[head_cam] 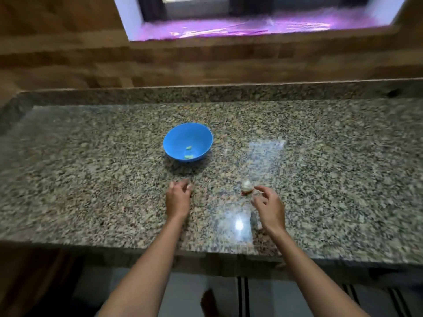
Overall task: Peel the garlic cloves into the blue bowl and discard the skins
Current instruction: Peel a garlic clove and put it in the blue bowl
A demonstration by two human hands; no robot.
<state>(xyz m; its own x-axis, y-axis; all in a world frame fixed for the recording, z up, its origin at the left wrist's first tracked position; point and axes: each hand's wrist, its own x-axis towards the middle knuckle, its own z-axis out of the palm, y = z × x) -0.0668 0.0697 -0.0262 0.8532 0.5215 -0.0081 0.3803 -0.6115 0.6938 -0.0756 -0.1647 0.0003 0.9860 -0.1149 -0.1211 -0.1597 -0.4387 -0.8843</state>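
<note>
A blue bowl point(188, 142) stands on the granite counter point(91, 179) and holds two pale peeled cloves point(189, 147). A garlic bulb point(247, 187) with loose skin lies on the counter to the bowl's front right. My right hand point(269, 208) hovers just right of the bulb, fingers spread and loosely curved, a thin bit of skin near its fingertips. My left hand point(178, 197) sits in front of the bowl with its fingers curled; blur hides whether it holds anything.
A raised granite lip point(206, 93) runs along the counter's back under a wooden wall and a window ledge point(251, 28). The counter's front edge point(206, 250) crosses above my forearms. The whole frame is motion-blurred.
</note>
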